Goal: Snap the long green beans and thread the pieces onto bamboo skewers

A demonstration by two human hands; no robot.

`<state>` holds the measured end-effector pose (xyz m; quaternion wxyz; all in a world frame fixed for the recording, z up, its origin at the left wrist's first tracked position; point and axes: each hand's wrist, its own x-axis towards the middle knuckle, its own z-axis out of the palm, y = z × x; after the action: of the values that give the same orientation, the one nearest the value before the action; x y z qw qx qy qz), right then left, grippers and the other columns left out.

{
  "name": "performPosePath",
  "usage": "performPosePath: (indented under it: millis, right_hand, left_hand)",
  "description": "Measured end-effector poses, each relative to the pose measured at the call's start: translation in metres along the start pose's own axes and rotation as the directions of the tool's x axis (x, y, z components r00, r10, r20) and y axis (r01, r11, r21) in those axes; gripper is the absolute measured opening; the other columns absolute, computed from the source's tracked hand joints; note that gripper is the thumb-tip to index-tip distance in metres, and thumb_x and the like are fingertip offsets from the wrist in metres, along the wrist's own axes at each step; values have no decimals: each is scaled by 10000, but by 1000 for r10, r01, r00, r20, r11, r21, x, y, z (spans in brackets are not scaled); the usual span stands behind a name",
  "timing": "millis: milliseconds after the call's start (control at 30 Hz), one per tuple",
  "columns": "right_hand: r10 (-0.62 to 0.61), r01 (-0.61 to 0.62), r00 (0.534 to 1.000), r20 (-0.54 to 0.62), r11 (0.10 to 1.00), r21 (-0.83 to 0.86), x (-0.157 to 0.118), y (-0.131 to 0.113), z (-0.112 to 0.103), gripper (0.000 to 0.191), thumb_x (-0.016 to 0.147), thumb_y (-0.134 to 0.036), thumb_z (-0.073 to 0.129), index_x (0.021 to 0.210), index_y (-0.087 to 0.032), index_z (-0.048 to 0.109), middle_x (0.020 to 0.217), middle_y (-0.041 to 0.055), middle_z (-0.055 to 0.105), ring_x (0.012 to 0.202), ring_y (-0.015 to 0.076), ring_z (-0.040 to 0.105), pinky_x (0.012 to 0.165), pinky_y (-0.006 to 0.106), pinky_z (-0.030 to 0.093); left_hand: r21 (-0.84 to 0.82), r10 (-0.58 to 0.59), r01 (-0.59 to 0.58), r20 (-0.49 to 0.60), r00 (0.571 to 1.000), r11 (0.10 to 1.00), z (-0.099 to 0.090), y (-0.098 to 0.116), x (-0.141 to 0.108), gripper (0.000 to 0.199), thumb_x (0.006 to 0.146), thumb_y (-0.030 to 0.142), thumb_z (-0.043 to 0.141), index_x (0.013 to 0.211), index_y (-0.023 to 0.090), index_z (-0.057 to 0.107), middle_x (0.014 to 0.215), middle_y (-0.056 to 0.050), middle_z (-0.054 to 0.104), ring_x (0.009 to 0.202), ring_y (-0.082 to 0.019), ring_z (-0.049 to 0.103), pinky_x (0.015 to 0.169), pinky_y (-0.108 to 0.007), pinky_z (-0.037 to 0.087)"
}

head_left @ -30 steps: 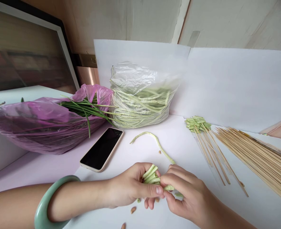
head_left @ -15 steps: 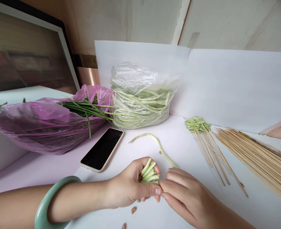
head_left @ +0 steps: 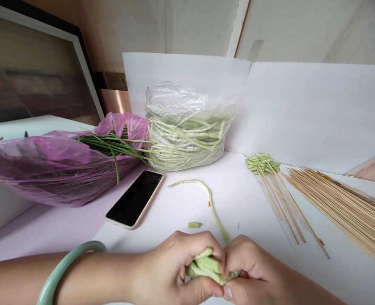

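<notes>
Short pieces of green bean [head_left: 206,266] are bunched in my left hand [head_left: 174,271], its thumb and fingers wrapped round them. Against its fingertips, my right hand [head_left: 254,271] pinches a long bean [head_left: 213,202], whose free length curves away over the white surface. A short cut piece [head_left: 194,225] lies just beyond my left hand. To the right, bean pieces on skewers [head_left: 262,163] rest beside a pile of bare wooden skewers [head_left: 340,207].
A black-screened phone [head_left: 135,199] lies left of the long bean. Behind it stand a clear bag of long beans [head_left: 187,140] and a purple bag [head_left: 63,169] with green stalks. White boards [head_left: 317,114] rise at the back.
Both hands have moved lower and closer together. The short cut piece now lies on the surface, and the long bean has shifted slightly left.
</notes>
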<state>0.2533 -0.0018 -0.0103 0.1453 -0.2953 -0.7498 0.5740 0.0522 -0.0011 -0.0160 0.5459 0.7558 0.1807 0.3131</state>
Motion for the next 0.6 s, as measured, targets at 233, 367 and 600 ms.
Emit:
performPosePath:
  millis: [233, 367, 600]
  right_hand:
    - [15, -9, 999, -39, 988, 156, -3, 1, -13, 237, 740, -349, 492, 570, -214, 396, 500, -70, 263, 465, 98, 259, 444, 252, 208]
    - [39, -25, 992, -120, 992, 120, -12, 8, -20, 237, 800, -350, 499, 621, -215, 420, 525, -61, 332, 481, 111, 298, 465, 253, 229]
    - [14, 14, 982, -189, 989, 145, -8, 6, -22, 213, 865, -381, 508, 742, -214, 458, 650, -50, 345, 572, 128, 265, 523, 265, 230]
  left_hand:
    - [252, 303, -325, 124, 945, 912, -6, -7, -2, 140, 854, 60, 467, 849, 200, 472, 684, -45, 595, 591, -137, 485, 602, -233, 436]
    - [138, 127, -132, 44, 991, 982, -5, -5, -2, 107, 862, 134, 550, 911, 183, 469, 749, -67, 632, 602, -125, 529, 586, -218, 442]
    - [-427, -286, 224, -86, 954, 876, -1, -16, 6, 349, 838, 431, 647, 968, 178, 444, 769, -8, 548, 585, -90, 447, 579, -219, 389]
